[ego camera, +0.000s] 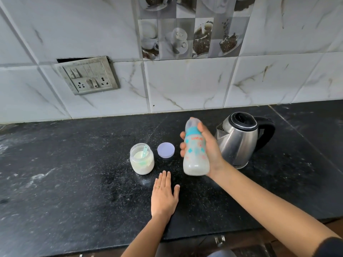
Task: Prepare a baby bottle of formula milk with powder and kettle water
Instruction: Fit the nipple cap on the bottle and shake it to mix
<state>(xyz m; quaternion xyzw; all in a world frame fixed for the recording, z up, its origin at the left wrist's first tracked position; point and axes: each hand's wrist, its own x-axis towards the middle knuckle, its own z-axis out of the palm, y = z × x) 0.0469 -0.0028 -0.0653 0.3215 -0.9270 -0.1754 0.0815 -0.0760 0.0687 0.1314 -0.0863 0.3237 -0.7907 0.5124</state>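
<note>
Baby bottle (195, 151), capped with a clear dome over a teal collar, is held off the black granite countertop (74, 173) in the right hand (207, 149); the thumb lies on the cap, the fingers wrap the printed body from behind with their tips showing at its left edge, and the base hangs free below the palm. Cloudy white liquid fills the bottle. The left hand (164, 195) lies flat and unclenched on the counter, palm down, grasping nothing, a ring on one finger. Behind stand marble-look wall tiles (185, 84), a coffee-cup picture tile, and a switch-and-socket plate (87, 76). A steel electric kettle (239, 140), lid closed, stands just right of the bottle. Left of the bottle sits an open jar of formula powder (142, 161) with a pale green scoop (144, 151) standing in it. Its lilac lid (166, 150) lies flat between jar and bottle.
</note>
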